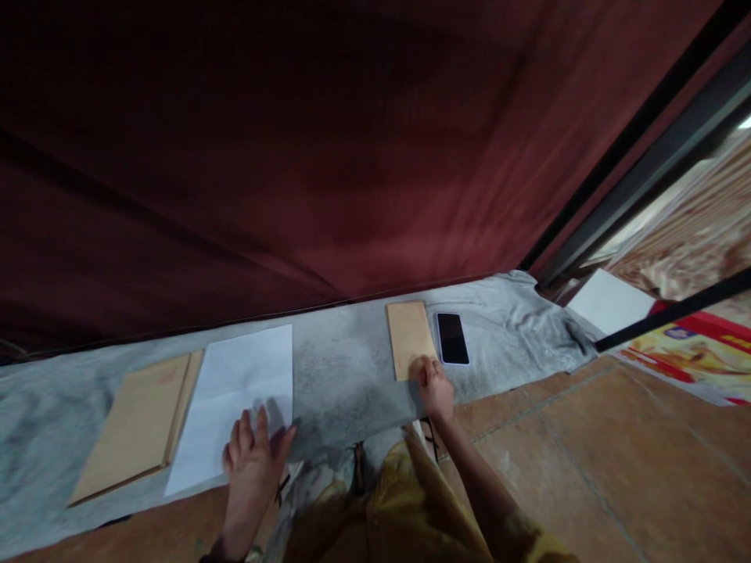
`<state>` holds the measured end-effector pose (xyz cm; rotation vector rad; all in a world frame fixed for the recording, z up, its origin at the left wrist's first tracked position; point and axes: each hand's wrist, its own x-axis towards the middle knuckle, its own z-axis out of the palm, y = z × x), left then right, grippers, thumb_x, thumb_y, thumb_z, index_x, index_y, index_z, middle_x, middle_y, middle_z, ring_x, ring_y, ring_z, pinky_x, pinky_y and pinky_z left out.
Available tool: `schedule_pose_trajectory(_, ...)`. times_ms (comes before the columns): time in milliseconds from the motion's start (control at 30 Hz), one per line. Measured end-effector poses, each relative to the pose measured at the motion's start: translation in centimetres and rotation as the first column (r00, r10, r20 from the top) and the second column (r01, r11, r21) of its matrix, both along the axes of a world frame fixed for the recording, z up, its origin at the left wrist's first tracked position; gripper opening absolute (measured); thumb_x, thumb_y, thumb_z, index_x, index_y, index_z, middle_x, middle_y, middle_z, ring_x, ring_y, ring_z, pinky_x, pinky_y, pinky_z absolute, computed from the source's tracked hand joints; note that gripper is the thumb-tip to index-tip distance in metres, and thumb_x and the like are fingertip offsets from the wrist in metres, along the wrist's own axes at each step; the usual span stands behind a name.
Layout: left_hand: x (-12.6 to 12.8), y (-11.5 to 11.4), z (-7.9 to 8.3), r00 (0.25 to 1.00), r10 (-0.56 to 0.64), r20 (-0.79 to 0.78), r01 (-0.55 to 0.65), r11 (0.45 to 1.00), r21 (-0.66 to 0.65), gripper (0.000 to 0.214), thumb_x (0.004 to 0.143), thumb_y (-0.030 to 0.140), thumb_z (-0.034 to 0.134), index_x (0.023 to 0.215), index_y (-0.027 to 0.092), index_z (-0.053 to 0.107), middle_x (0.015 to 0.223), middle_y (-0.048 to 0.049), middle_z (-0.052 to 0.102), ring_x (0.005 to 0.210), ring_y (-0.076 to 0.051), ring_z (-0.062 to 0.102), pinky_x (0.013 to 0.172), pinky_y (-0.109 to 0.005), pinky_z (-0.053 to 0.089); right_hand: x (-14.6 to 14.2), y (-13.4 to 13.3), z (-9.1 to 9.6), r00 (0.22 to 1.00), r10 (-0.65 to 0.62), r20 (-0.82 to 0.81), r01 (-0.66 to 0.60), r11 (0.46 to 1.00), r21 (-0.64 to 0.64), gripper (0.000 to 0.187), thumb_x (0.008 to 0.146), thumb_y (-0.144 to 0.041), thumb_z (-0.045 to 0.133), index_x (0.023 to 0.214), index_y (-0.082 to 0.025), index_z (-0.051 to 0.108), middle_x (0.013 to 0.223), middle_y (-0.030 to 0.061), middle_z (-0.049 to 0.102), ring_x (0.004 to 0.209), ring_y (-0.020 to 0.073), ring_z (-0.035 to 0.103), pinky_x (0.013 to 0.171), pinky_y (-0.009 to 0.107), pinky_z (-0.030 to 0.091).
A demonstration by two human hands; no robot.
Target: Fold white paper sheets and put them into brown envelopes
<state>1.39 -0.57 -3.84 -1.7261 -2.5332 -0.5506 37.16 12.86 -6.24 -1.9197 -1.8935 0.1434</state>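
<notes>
My left hand [252, 453] lies with fingers spread over the lower part of a white sheet of paper [240, 383], which shows faint creases. Left of the sheet is a stack of large brown envelopes [134, 414], its right edge close against the paper. My right hand [435, 389] is closed at the lower right corner of a smaller brown envelope [409, 336], fingers pinched together on it. The fingertips hide that corner. Just right of this envelope, a phone [451, 338] with a dark screen and pale rim lies flat.
A grey cloth [340, 367] covers the long narrow table, rumpled at its right end. Behind it hangs a dark red curtain [328, 188]. Dark metal bars [639, 148] stand at right, near a red and yellow printed box [692, 352]. Tiled floor [592, 453] shows in front.
</notes>
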Motion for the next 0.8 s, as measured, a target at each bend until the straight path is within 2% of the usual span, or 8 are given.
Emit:
schedule_pose_trajectory(133, 1.7, -0.3, -0.8, 1.0, 0.009, -0.01, -0.01, 0.997, -0.076, 0.066, 0.095, 0.046, 0.047, 0.152, 0.014, 0.041, 0.161, -0.0227, 0.033, 0.15, -0.037, 0.028, 0.115, -0.06, 0.029, -0.6, -1.2, 0.6, 0.996, 0.077, -0.047, -0.074, 0.995, 0.064, 0.038, 0.1, -0.017, 0.041, 0.134, -0.017, 0.058, 0.108, 0.0108, 0.069, 0.09, 0.0203, 0.067, 0.075, 0.027, 0.05)
schedule_pose_trajectory(300, 2.5, 0.0, -0.3, 0.998, -0.03, -0.06, 0.027, 0.999, -0.041, 0.068, 0.096, 0.048, 0.043, 0.153, 0.011, 0.039, 0.161, -0.0238, 0.035, 0.149, -0.037, 0.03, 0.117, -0.061, 0.026, -4.7, -3.3, 1.6, 0.931, 0.339, -0.134, -0.335, 0.941, 0.057, 0.037, 0.095, -0.011, 0.047, 0.128, -0.018, 0.063, 0.102, 0.0087, 0.069, 0.092, 0.0211, 0.066, 0.086, 0.031, 0.053)
schedule_pose_trajectory(467, 0.8, -1.0, -0.2, 0.996, -0.026, -0.086, 0.021, 0.997, -0.068, 0.078, 0.091, 0.055, 0.047, 0.154, 0.009, 0.037, 0.159, -0.0251, 0.037, 0.149, -0.038, 0.031, 0.116, -0.061, 0.026, -11.6, -4.8, 2.2, 0.787, 0.572, -0.23, -0.577, 0.815, 0.052, 0.039, 0.092, -0.008, 0.052, 0.128, -0.02, 0.063, 0.122, 0.009, 0.068, 0.109, 0.0228, 0.063, 0.098, 0.037, 0.052)
schedule_pose_trajectory(667, -0.7, -3.0, -0.8, 0.987, -0.074, -0.143, 0.058, 0.992, -0.111, 0.078, 0.09, 0.056, 0.05, 0.152, 0.01, 0.041, 0.159, -0.0244, 0.038, 0.148, -0.037, 0.034, 0.116, -0.056, 0.03, -18.9, -5.6, 2.4, 0.628, 0.749, -0.211, -0.756, 0.652, 0.063, 0.038, 0.098, -0.022, 0.054, 0.136, -0.02, 0.056, 0.143, 0.0082, 0.059, 0.131, 0.0219, 0.052, 0.111, 0.039, 0.044)
schedule_pose_trajectory(733, -1.2, -3.1, -0.7, 0.979, -0.121, -0.167, 0.096, 0.984, -0.15, 0.076, 0.09, 0.055, 0.051, 0.149, 0.008, 0.046, 0.156, -0.0254, 0.042, 0.145, -0.038, 0.038, 0.114, -0.054, 0.034, -20.2, -5.8, 2.5, 0.601, 0.777, -0.185, -0.782, 0.62, 0.061, 0.037, 0.097, -0.024, 0.057, 0.134, -0.019, 0.058, 0.143, 0.0081, 0.058, 0.132, 0.0227, 0.051, 0.113, 0.041, 0.042)
schedule_pose_trajectory(800, -1.7, -3.0, -0.4, 0.969, -0.151, -0.195, 0.114, 0.976, -0.187, 0.072, 0.09, 0.053, 0.051, 0.146, 0.008, 0.05, 0.154, -0.0258, 0.046, 0.142, -0.038, 0.042, 0.11, -0.053, 0.038, -20.9, -5.9, 2.6, 0.602, 0.781, -0.167, -0.784, 0.618, 0.063, 0.036, 0.095, -0.023, 0.059, 0.131, -0.018, 0.059, 0.142, 0.0087, 0.058, 0.132, 0.0231, 0.05, 0.115, 0.042, 0.041)
